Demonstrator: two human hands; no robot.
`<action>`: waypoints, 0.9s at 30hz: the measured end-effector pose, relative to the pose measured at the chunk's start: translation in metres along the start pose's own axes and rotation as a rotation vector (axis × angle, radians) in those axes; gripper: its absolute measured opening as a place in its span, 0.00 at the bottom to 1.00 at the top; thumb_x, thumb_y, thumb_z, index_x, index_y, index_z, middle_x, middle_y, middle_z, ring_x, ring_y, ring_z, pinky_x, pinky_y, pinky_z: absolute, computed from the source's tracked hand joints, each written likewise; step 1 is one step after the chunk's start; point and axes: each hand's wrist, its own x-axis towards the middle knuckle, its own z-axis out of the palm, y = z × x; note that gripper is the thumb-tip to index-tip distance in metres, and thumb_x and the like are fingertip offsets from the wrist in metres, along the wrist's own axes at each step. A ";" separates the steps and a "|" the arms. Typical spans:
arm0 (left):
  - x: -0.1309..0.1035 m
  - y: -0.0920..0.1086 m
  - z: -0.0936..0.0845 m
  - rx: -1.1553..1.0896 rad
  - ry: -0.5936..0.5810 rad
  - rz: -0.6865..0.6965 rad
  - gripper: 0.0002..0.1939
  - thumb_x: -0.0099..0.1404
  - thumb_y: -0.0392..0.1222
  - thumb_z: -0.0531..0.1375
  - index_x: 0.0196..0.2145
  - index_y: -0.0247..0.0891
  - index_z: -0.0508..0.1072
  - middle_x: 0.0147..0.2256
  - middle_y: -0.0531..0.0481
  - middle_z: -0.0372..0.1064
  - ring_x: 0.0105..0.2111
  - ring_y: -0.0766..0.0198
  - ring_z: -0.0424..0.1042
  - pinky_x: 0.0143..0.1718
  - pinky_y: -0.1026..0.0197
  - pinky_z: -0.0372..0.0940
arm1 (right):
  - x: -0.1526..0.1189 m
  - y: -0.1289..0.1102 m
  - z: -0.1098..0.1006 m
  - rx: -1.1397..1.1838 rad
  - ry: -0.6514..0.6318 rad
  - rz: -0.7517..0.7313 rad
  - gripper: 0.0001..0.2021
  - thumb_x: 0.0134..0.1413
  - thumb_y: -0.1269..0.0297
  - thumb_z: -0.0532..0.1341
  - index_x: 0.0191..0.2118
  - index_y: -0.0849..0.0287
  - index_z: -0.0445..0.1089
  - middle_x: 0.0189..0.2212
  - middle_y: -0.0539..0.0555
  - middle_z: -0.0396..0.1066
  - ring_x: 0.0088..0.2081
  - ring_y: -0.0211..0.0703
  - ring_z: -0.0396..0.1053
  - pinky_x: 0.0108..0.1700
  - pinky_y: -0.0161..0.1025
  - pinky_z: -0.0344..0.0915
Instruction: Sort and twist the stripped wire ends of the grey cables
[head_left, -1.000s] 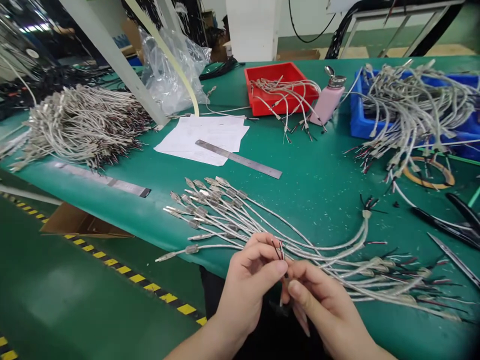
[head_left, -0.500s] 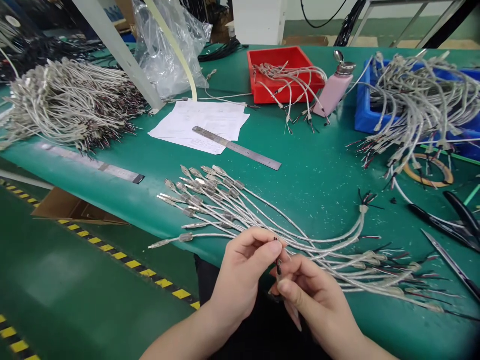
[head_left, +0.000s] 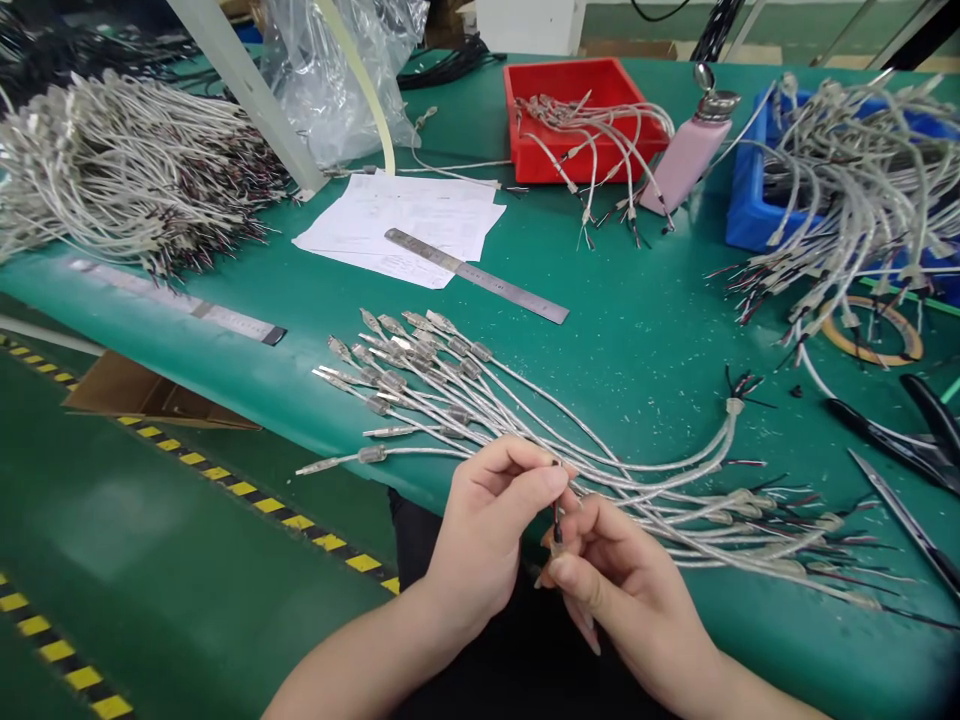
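At the near edge of the table my left hand (head_left: 487, 525) pinches the thin dark wires of a cable end (head_left: 557, 530) between thumb and forefinger. Just below and to the right, my right hand (head_left: 626, 590) grips the pale sleeve of the same cable end. Fingers hide most of it. Beyond my hands lies a fanned bundle of clear-jacketed USB cables (head_left: 555, 410), their plugs (head_left: 420, 350) toward the left and their stripped wire ends (head_left: 817, 540) toward the right.
Scissors (head_left: 904, 520) and black-handled pliers (head_left: 892, 440) lie at the right, near a tape roll (head_left: 911, 345). Behind stand a blue bin (head_left: 750, 215) heaped with cables, a pink bottle (head_left: 686, 165) and a red tray (head_left: 540, 165). A steel ruler (head_left: 517, 290) rests partly on papers (head_left: 337, 230).
The view has tilted down slightly, so the table's things sit higher in the picture. Both hands keep hold of the cable end, with only a slight shift of the left fingers.
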 end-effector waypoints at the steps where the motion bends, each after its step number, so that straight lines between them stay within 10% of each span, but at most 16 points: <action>1: -0.001 0.000 0.000 0.004 0.003 -0.001 0.06 0.58 0.32 0.63 0.24 0.36 0.73 0.23 0.55 0.70 0.25 0.72 0.69 0.29 0.70 0.65 | 0.000 -0.001 0.000 -0.004 -0.006 0.005 0.15 0.60 0.55 0.65 0.35 0.59 0.61 0.26 0.46 0.62 0.16 0.25 0.54 0.16 0.21 0.52; 27: -0.001 -0.002 -0.004 0.014 -0.003 0.040 0.06 0.59 0.34 0.62 0.25 0.38 0.71 0.23 0.56 0.67 0.26 0.72 0.65 0.31 0.70 0.62 | -0.003 0.001 0.000 -0.067 0.000 0.024 0.15 0.63 0.53 0.62 0.37 0.59 0.61 0.28 0.51 0.68 0.17 0.27 0.56 0.18 0.24 0.53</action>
